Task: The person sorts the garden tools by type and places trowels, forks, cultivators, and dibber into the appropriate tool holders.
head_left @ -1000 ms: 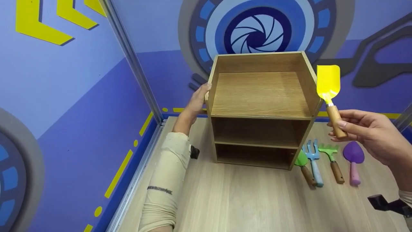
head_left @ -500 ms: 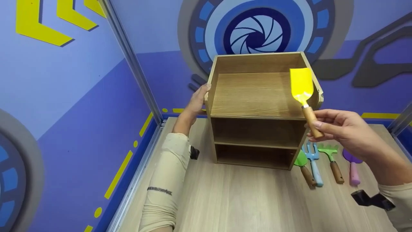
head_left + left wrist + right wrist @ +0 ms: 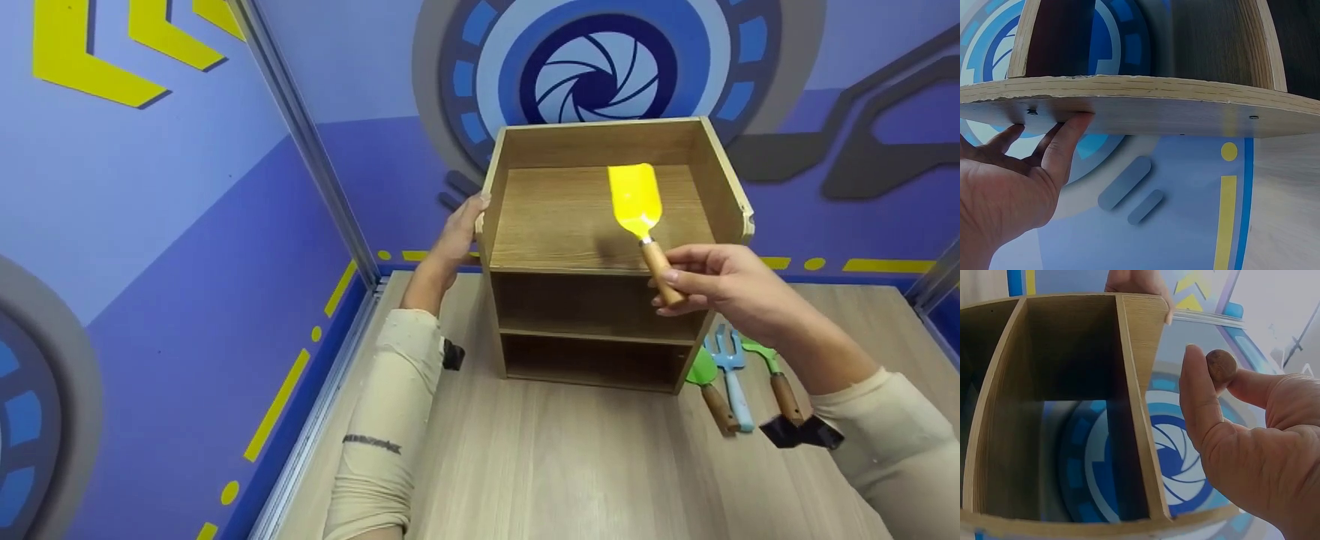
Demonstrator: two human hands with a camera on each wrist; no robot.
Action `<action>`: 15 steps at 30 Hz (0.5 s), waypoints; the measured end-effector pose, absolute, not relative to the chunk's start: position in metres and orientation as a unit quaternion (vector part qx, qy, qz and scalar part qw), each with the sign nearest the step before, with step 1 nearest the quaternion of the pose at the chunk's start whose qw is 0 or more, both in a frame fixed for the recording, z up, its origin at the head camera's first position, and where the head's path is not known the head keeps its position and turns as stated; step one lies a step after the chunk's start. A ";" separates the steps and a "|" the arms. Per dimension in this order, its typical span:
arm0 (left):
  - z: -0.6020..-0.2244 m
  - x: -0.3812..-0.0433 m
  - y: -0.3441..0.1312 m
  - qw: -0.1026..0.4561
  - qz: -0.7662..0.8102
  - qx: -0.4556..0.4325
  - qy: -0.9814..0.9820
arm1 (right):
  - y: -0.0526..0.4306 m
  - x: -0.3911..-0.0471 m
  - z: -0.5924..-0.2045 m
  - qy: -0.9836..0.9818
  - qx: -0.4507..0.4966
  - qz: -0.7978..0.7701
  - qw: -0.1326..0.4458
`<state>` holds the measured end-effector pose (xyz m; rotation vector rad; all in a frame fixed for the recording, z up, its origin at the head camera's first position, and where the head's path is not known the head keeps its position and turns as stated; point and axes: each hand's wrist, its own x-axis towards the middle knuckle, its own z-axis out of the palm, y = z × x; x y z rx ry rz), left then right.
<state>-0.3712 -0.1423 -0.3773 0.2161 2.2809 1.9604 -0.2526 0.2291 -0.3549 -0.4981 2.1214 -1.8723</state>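
My right hand (image 3: pixel 739 289) pinches the wooden handle of a yellow garden trowel (image 3: pixel 636 199) between thumb and fingers. The blade points up and away, held over the top shelf of a wooden shelf unit (image 3: pixel 600 217). From the right wrist view, only the round end of the trowel's handle (image 3: pixel 1222 365) shows; the blade is hidden. My left hand (image 3: pixel 457 232) rests against the unit's left side panel near its top front. In the left wrist view, extended fingers (image 3: pixel 1067 143) press on the outer face of that panel (image 3: pixel 1145 115).
Right of the unit, a green trowel (image 3: pixel 703 367), a blue hand fork (image 3: pixel 731 375) and a green rake (image 3: pixel 772 367) lie on the wooden table (image 3: pixel 540 465). The right forearm covers part of the rake. Blue printed walls (image 3: pixel 360 172) stand behind and at left.
My right hand has carried the yellow trowel leftward, from beside the unit's right side to over its top shelf. The purple trowel is now hidden behind the arm. My left hand stays put.
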 end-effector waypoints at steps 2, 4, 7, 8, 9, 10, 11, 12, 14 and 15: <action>-0.378 -0.372 -0.142 0.066 0.650 0.069 0.754 | 0.224 -0.258 -0.355 0.736 -0.165 -0.640 0.145; -0.378 -0.372 -0.142 0.067 0.652 0.067 0.752 | 0.219 -0.264 -0.354 0.747 -0.157 -0.628 0.155; -0.378 -0.372 -0.142 0.065 0.654 0.063 0.751 | 0.211 -0.273 -0.353 0.753 -0.150 -0.618 0.165; -0.378 -0.372 -0.142 0.063 0.653 0.063 0.752 | 0.208 -0.276 -0.353 0.751 -0.150 -0.620 0.167; -0.378 -0.372 -0.142 0.062 0.656 0.063 0.750 | 0.206 -0.280 -0.352 0.749 -0.151 -0.622 0.169; -0.378 -0.372 -0.142 0.062 0.657 0.063 0.749 | 0.203 -0.282 -0.352 0.746 -0.151 -0.626 0.170; -0.378 -0.372 -0.142 0.062 0.657 0.062 0.749 | 0.201 -0.285 -0.352 0.743 -0.150 -0.630 0.171; -0.378 -0.372 -0.142 0.062 0.658 0.062 0.748 | 0.198 -0.289 -0.351 0.739 -0.151 -0.633 0.172; -0.379 -0.372 -0.142 0.061 0.657 0.063 0.749 | 0.192 -0.296 -0.351 0.734 -0.147 -0.639 0.176; -0.379 -0.372 -0.142 0.061 0.656 0.065 0.749 | 0.189 -0.299 -0.350 0.732 -0.143 -0.642 0.178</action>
